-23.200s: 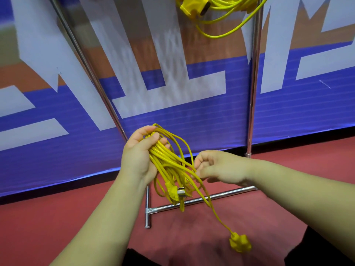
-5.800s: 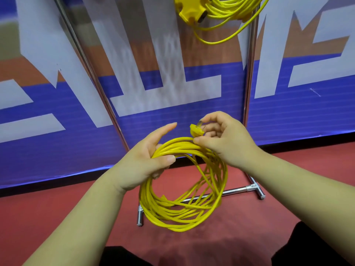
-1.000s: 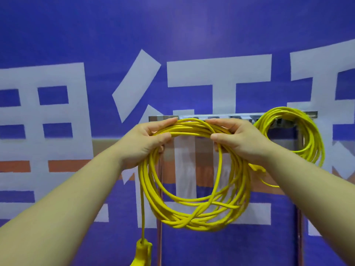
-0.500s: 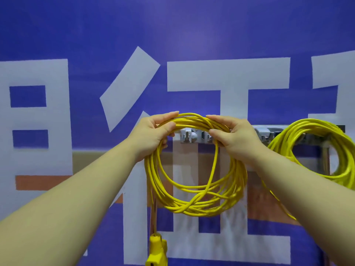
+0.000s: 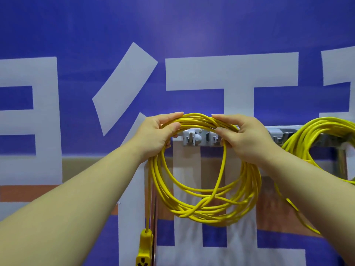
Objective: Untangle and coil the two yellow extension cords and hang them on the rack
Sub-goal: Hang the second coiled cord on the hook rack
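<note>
A blue wall (image 5: 76, 25) fills the background, with very large white characters (image 5: 230, 72) on it and an orange band (image 5: 28, 192) lower down.

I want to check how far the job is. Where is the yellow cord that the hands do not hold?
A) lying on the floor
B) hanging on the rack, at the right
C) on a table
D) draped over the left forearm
B: the other cord hangs as a coil over the rack at the right, while the left hand and the right hand grip the held cord.
</note>
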`<state>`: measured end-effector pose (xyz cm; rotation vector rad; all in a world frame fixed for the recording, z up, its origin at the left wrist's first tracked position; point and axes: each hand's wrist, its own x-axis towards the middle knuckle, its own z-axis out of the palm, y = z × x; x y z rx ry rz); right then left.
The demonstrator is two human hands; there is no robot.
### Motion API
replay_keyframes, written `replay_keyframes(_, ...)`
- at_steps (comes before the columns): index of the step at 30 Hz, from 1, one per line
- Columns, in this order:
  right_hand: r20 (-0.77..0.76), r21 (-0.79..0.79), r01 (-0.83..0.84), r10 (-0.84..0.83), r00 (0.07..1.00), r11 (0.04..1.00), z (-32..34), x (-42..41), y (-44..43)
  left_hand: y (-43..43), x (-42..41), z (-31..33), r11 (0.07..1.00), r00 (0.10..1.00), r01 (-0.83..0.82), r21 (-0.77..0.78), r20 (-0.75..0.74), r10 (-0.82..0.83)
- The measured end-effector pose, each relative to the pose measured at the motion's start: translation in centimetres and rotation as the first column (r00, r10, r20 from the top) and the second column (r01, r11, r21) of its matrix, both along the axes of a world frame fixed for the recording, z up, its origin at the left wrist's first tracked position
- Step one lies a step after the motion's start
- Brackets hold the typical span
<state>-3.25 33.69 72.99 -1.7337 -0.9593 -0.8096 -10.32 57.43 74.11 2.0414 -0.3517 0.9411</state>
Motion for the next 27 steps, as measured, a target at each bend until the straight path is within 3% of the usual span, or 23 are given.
replay_keyframes(11, 0.001, -0.014, 0.146, -0.146, 0.989, 0.989, -1.7, 2.0, -0.4, -1.4, 1.7, -1.3, 1.000, 1.000, 0.007, 0.012, -0.001, -0.007)
replay_keyframes(18, 0.192, -0.005, 0.251, -0.246, 0.950, 0.968, -4.3, 2.8, 0.4, -0.9, 2.4, -2.9, 0.999, 0.999, 0.005, -0.046, 0.036, -0.003)
replay_keyframes(27, 0.242, -0.001, 0.253, -0.245, 0.939, 0.967, -5.6, 4.1, 0.5, -2.5, 3.5, -6.2, 0.992, 0.981, -0.070, -0.101, 0.173, 0.087)
